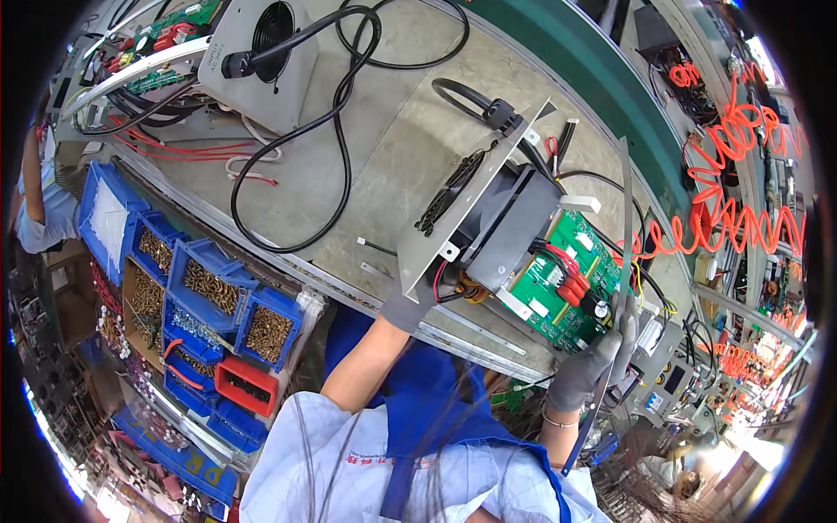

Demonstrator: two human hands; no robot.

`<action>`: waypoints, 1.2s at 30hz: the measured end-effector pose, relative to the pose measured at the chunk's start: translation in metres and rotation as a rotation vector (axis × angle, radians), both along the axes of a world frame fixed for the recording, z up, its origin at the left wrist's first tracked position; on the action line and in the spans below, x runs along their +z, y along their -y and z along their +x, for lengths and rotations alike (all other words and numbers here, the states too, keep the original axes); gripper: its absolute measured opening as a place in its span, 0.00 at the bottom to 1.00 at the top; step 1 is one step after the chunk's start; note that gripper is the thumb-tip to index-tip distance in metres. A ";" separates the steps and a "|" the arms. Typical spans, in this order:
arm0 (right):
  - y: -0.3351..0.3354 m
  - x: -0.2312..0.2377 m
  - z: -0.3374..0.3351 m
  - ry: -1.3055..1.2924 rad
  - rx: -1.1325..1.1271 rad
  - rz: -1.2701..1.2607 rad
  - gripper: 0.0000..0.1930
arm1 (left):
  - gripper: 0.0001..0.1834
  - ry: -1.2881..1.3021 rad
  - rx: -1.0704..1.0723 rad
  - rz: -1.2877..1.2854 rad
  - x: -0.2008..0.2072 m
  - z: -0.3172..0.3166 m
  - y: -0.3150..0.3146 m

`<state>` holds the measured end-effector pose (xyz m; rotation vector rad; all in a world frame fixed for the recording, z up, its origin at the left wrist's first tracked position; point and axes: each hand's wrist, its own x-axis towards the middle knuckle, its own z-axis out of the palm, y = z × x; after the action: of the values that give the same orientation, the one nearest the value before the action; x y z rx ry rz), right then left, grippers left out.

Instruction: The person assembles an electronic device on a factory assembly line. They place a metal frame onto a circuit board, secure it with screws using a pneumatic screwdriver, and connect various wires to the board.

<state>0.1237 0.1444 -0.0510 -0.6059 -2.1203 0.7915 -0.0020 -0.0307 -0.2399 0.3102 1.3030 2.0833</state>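
Observation:
In front of me on the bench sits an opened electronic unit. It has a grey metal end panel (pixel 427 253) with a round fan grille, a black fan duct (pixel 516 228) behind it and a green circuit board (pixel 558 292) with red-sleeved parts. My grey-gloved left hand (pixel 411 303) is closed on the near lower corner of the end panel, some fingers hidden by it. At the board's other end, my gloved right hand (pixel 593 359) is closed around a long thin metal plate (pixel 621 253), seen almost edge-on. A black power cable (pixel 462 91) runs into the end panel.
A second grey fan housing (pixel 261 52) with a long looped black cable (pixel 344 131) stands at far left. Blue bins (pixel 209 288) of brass fasteners and a red bin (pixel 246 386) lie left of me. Coiled orange hoses (pixel 732 148) hang at right. Another person's arm (pixel 33 179) shows far left.

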 end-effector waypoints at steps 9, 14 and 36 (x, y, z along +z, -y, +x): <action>0.000 0.003 -0.001 -0.030 0.026 -0.057 0.19 | 0.32 -0.037 0.119 -0.190 -0.013 0.017 -0.007; 0.011 0.006 -0.011 -0.165 0.009 -0.200 0.20 | 0.24 0.572 0.276 0.260 0.044 0.028 -0.012; 0.130 -0.128 0.096 -0.390 -0.200 -1.718 0.16 | 0.29 0.133 0.186 -0.137 0.031 0.129 0.163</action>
<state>0.2198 0.0145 -0.1787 -1.2678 -0.5651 2.2747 0.1268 -0.1936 -0.2090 -0.0098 1.4313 2.1124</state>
